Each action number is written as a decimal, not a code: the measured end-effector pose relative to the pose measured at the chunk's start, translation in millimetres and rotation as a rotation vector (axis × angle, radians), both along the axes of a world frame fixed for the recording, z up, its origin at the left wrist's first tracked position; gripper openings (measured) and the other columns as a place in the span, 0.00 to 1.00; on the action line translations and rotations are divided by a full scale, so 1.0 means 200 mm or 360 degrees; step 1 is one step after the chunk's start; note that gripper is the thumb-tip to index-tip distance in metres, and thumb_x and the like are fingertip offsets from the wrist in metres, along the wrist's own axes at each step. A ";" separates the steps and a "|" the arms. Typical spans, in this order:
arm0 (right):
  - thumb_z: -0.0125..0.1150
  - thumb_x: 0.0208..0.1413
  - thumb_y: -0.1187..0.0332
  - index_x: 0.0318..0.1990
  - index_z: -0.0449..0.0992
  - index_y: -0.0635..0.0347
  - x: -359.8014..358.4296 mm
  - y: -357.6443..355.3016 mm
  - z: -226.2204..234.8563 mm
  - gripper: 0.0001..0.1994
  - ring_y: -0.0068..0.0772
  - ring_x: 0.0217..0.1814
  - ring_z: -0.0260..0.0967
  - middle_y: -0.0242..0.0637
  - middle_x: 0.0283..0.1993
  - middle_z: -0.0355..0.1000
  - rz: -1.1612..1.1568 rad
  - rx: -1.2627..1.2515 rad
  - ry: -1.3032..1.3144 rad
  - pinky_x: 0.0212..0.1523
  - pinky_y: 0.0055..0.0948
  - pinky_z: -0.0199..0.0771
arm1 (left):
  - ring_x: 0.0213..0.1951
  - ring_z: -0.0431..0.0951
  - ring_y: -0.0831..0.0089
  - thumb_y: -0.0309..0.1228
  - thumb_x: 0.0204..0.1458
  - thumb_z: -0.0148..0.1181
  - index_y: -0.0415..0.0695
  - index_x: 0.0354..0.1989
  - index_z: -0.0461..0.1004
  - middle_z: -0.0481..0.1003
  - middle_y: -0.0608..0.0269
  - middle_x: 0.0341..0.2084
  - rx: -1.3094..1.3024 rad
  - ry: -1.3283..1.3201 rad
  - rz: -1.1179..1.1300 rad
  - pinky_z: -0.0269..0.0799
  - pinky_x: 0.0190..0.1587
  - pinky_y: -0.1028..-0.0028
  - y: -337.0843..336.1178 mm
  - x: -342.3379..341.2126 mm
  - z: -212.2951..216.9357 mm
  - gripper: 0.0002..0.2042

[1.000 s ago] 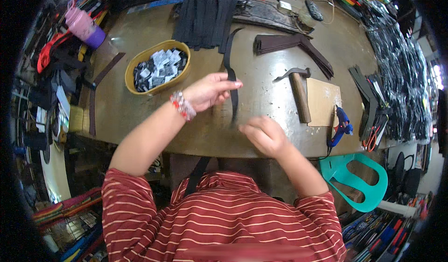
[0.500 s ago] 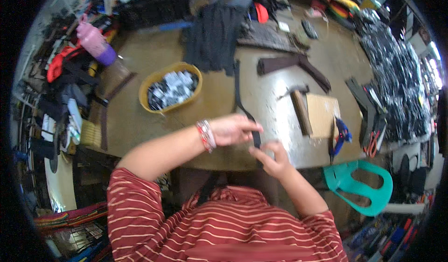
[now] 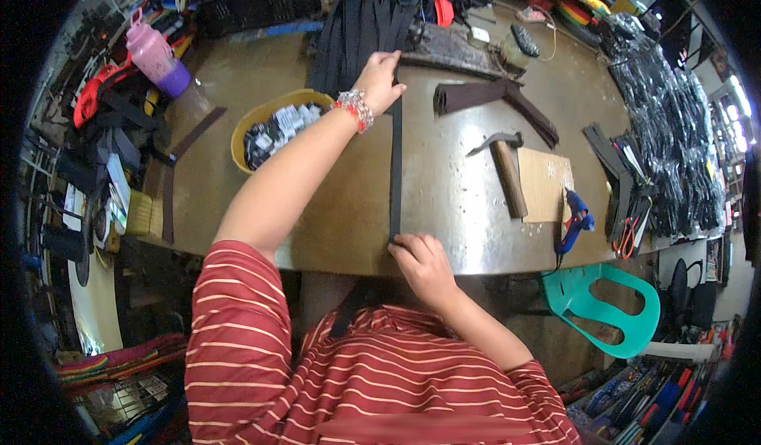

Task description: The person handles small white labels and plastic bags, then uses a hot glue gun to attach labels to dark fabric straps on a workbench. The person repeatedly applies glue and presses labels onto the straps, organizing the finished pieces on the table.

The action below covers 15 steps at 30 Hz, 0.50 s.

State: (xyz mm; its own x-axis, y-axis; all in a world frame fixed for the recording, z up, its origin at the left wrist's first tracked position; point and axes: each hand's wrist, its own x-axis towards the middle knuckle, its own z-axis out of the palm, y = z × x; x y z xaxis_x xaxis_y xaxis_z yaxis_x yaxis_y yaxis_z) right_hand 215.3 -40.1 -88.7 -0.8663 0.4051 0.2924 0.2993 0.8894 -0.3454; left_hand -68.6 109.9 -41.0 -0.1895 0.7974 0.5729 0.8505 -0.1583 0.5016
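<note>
A long black webbing strap (image 3: 396, 163) lies stretched straight over the table from the far side to the near edge. My left hand (image 3: 380, 84), a beaded bracelet on its wrist, reaches far forward, its fingers closed on the strap's upper part beside a bundle of black straps (image 3: 353, 36). At the near edge my right hand (image 3: 426, 266) pinches the strap's lower end with curled fingers. To the left, partly behind my left forearm, is a yellow basket (image 3: 238, 147) of small grey and black pieces.
On the right lie a hammer (image 3: 507, 175), a wooden board (image 3: 545, 187), a blue glue gun (image 3: 577, 221) and orange-handled scissors (image 3: 625, 239). Rolled dark brown material (image 3: 472, 96) is farther back. A pink-purple bottle (image 3: 157, 56) stands left. A green plastic seat (image 3: 567, 298) sits below the right edge.
My left hand has moved forward along the strap to the bundle, while my right hand has shifted slightly left and down. The strap, bent before, is now pulled straight.
</note>
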 end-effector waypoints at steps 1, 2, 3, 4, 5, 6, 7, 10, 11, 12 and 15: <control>0.56 0.44 0.73 0.42 0.74 0.60 -0.01 -0.01 -0.01 0.14 0.39 0.49 0.66 0.37 0.46 0.69 -0.0007 0.0022 0.0131 0.49 0.36 0.66 | 0.45 0.74 0.58 0.31 0.50 0.60 0.40 0.49 0.71 0.72 0.47 0.44 0.0038 -0.0070 -0.0177 0.71 0.48 0.66 -0.07 0.04 0.00 0.18; 0.59 0.43 0.74 0.41 0.75 0.60 -0.02 -0.02 -0.02 0.14 0.38 0.48 0.66 0.36 0.45 0.70 -0.0025 0.0029 0.0187 0.48 0.35 0.66 | 0.46 0.74 0.57 0.35 0.51 0.59 0.42 0.52 0.70 0.70 0.49 0.47 -0.0165 0.0205 -0.0376 0.70 0.50 0.64 -0.17 0.07 -0.02 0.20; 0.62 0.42 0.75 0.41 0.75 0.59 -0.03 -0.03 -0.02 0.14 0.37 0.48 0.67 0.36 0.45 0.70 -0.0041 0.0032 0.0214 0.47 0.35 0.66 | 0.47 0.73 0.57 0.38 0.52 0.59 0.44 0.54 0.69 0.69 0.50 0.49 -0.0475 0.0460 -0.0518 0.69 0.52 0.63 -0.29 0.10 -0.04 0.22; 0.62 0.43 0.73 0.41 0.75 0.59 -0.04 -0.03 -0.02 0.14 0.37 0.48 0.66 0.35 0.45 0.70 -0.0046 0.0020 0.0258 0.48 0.35 0.65 | 0.51 0.71 0.57 0.42 0.52 0.58 0.45 0.55 0.68 0.68 0.52 0.52 -0.0669 0.0523 -0.0613 0.66 0.55 0.61 -0.41 0.12 -0.07 0.24; 0.63 0.43 0.71 0.41 0.75 0.59 -0.03 -0.04 -0.01 0.15 0.36 0.48 0.66 0.35 0.45 0.69 -0.0039 0.0009 0.0302 0.49 0.36 0.65 | 0.54 0.68 0.57 0.47 0.51 0.58 0.46 0.57 0.67 0.66 0.53 0.54 -0.0892 0.0592 -0.0668 0.63 0.58 0.59 -0.52 0.15 -0.11 0.26; 0.63 0.44 0.70 0.42 0.75 0.59 -0.03 -0.04 0.00 0.15 0.35 0.49 0.65 0.35 0.44 0.69 -0.0025 -0.0010 0.0381 0.50 0.36 0.64 | 0.58 0.65 0.56 0.50 0.50 0.57 0.47 0.57 0.67 0.65 0.55 0.56 -0.0784 0.0610 -0.0606 0.59 0.61 0.56 -0.61 0.17 -0.14 0.28; 0.64 0.43 0.69 0.41 0.75 0.58 -0.02 -0.04 0.00 0.14 0.35 0.48 0.66 0.34 0.44 0.69 0.0020 0.0013 0.0344 0.49 0.36 0.64 | 0.61 0.62 0.56 0.53 0.50 0.57 0.48 0.57 0.66 0.64 0.56 0.58 -0.0812 0.0658 -0.0550 0.56 0.63 0.53 -0.66 0.19 -0.17 0.30; 0.67 0.41 0.67 0.37 0.76 0.57 0.01 -0.03 0.01 0.13 0.33 0.46 0.66 0.31 0.41 0.70 0.0147 0.0022 0.0339 0.48 0.35 0.64 | 0.65 0.55 0.56 0.57 0.47 0.57 0.49 0.58 0.65 0.61 0.60 0.62 -0.0654 0.0586 -0.0436 0.46 0.64 0.44 -0.74 0.21 -0.23 0.33; 0.67 0.41 0.67 0.36 0.76 0.57 0.03 -0.02 0.01 0.12 0.33 0.46 0.66 0.30 0.40 0.70 0.0173 -0.0012 0.0317 0.48 0.34 0.64 | 0.66 0.54 0.56 0.58 0.47 0.56 0.49 0.58 0.65 0.60 0.60 0.62 -0.0524 0.0582 -0.0415 0.45 0.64 0.43 -0.75 0.22 -0.24 0.34; 0.67 0.41 0.67 0.35 0.76 0.56 0.04 -0.01 0.00 0.11 0.32 0.45 0.66 0.29 0.39 0.70 0.0230 -0.0051 0.0193 0.48 0.34 0.64 | 0.66 0.53 0.57 0.58 0.47 0.56 0.50 0.59 0.65 0.59 0.61 0.63 -0.0605 0.0521 -0.0426 0.41 0.65 0.42 -0.75 0.23 -0.24 0.34; 0.67 0.41 0.68 0.33 0.76 0.56 0.03 -0.03 0.01 0.10 0.32 0.45 0.66 0.29 0.38 0.71 0.0197 -0.0255 0.0219 0.47 0.34 0.64 | 0.67 0.52 0.57 0.59 0.47 0.56 0.50 0.60 0.63 0.59 0.63 0.63 -0.0708 0.0510 -0.0370 0.39 0.66 0.43 -0.74 0.25 -0.24 0.35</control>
